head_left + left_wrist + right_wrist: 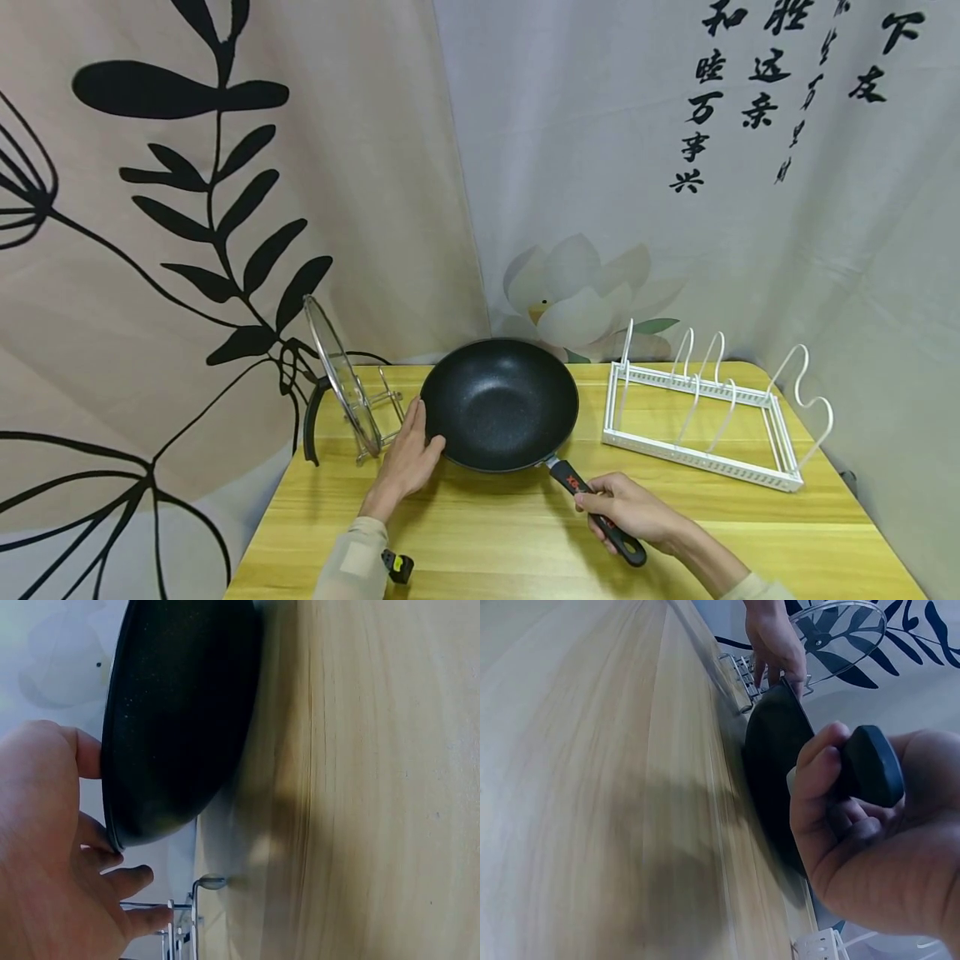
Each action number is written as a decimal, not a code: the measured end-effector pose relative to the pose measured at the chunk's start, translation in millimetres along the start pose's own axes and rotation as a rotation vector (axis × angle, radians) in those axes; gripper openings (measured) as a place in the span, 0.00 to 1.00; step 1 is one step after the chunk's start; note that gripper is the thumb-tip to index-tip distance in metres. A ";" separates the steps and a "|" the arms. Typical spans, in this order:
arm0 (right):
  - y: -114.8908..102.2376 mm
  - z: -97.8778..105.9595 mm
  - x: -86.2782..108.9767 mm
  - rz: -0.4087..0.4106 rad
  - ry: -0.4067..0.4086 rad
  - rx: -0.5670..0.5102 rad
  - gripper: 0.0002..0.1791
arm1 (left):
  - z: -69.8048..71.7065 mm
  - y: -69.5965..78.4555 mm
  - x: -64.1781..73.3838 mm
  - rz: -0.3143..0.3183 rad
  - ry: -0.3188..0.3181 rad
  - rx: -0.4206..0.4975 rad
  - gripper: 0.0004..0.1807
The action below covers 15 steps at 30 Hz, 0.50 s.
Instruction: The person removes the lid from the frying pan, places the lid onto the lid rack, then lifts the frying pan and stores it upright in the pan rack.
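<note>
A black wok [498, 408] faces up in the middle of the head view; whether its base touches the table is hard to tell. My right hand [633, 510] grips its black handle [572, 477], with fingers curled round it, as the right wrist view also shows. My left hand [408, 458] touches the left side of the wok's rim [111, 780], its fingers fairly straight and the thumb at the edge. Just beyond that hand a glass lid [341, 379] with a black handle stands tilted in a small metal rack [384, 408].
A white rack [705, 425] with several upright wire dividers stands on the wooden table [480, 542] at the right. Behind the table hangs a printed curtain [390, 167]. A small black object with a yellow mark [398, 567] is beside my left sleeve.
</note>
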State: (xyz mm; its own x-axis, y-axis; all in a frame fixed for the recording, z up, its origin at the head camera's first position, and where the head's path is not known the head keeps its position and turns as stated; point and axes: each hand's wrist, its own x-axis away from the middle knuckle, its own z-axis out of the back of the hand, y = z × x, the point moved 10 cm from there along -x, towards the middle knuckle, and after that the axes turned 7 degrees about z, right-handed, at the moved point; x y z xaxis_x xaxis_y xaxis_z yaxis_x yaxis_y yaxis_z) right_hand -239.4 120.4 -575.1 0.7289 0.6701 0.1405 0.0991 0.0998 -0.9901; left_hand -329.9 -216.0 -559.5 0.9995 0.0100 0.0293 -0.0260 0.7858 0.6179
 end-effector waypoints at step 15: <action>2.3 -3.2 0.2 0.002 0.051 0.000 0.19 | 8.0 7.2 -0.9 -0.026 0.044 -0.055 0.47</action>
State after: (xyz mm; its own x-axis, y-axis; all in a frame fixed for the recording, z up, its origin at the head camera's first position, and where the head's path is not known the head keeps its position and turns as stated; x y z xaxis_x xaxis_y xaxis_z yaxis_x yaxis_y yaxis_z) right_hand -236.8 118.4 -577.3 0.7626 0.6320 0.1380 0.0979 0.0981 -0.9903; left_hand -331.1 -215.3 -548.7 0.9997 0.0155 -0.0208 -0.0007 0.8189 0.5739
